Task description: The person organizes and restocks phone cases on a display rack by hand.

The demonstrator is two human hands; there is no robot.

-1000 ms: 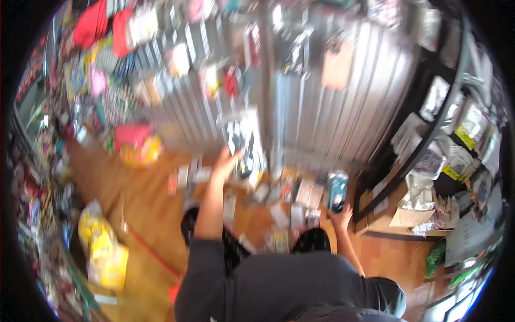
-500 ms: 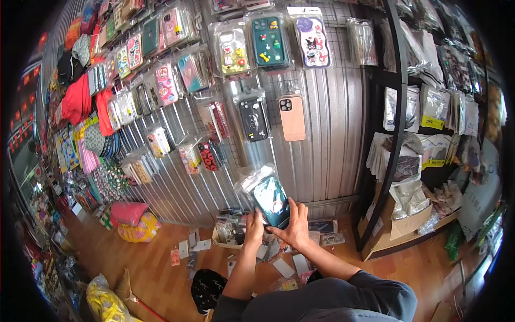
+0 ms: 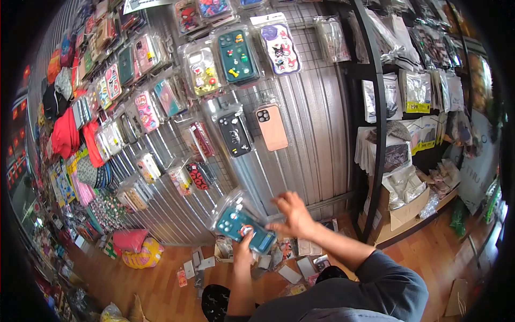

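In front of the metal wall, my left hand point(image 3: 242, 250) grips a teal phone case point(image 3: 240, 222) in clear packaging, thumb on its face. The case is tilted, with camera holes toward the upper left and a small figure on it. My right hand point(image 3: 294, 216) is raised just right of the package, fingers apart and slightly blurred, with nothing in it. Above them a pink phone case point(image 3: 272, 129) and a black phone case point(image 3: 233, 133) hang on the wall.
More packaged cases hang on the grid point(image 3: 306, 32) above and left. A black shelf frame point(image 3: 379, 107) with bagged goods and a cardboard box point(image 3: 405, 206) stands at right. Scattered packages point(image 3: 289, 273) lie on the wooden floor point(image 3: 155, 284), near pink and yellow bundles point(image 3: 143, 253).
My right hand has come off the package and opened. The package has tilted leftward in my left hand and moved slightly down and left. The view has shifted, too.
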